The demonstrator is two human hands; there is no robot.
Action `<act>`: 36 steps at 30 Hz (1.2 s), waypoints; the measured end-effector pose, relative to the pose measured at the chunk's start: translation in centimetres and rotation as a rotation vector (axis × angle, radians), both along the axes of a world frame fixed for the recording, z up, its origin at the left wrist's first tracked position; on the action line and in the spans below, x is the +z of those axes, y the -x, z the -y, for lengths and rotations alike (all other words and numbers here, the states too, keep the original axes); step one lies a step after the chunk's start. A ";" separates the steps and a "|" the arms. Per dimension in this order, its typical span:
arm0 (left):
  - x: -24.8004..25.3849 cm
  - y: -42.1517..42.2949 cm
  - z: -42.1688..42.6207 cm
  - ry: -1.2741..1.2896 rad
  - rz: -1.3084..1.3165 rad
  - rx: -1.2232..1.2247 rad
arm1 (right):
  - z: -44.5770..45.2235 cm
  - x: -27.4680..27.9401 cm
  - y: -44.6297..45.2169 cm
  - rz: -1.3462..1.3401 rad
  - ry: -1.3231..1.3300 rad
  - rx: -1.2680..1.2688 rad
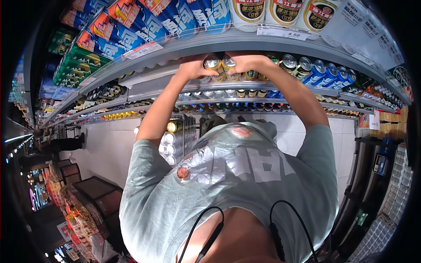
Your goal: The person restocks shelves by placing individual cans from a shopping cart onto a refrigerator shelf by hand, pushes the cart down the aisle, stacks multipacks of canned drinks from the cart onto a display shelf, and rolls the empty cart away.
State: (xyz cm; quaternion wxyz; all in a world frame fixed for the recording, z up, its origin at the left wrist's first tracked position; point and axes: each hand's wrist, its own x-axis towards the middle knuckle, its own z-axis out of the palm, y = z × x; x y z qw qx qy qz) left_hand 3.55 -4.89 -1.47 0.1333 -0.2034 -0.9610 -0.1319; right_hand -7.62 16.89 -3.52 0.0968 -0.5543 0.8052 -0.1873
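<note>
Two gold-topped beer cans stand side by side on the shelf below the top one. My left hand [193, 66] is closed round the outer side of the left beer can [212, 64], its thumb across the front. From the other side, my right hand [249, 62] curves round the right beer can [228, 64], thumb on its near face. The fingers behind both cans are partly hidden under the upper shelf. Right of my right hand runs a row of green-and-gold cans [288, 62], followed by blue cans [326, 75].
The upper shelf edge [237, 44] with price tags [283, 32] overhangs my hands. Large cans [248, 13] and blue cartons [175, 22] stand on it. Lower shelves hold rows of bottles and cans. Beneath my left arm is a wire cart [189, 136] with white cans [170, 147].
</note>
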 end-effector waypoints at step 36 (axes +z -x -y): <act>-2.6 0.6 1.4 -0.544 0.029 0.508 | 3.9 2.3 -3.1 0.079 0.082 -0.026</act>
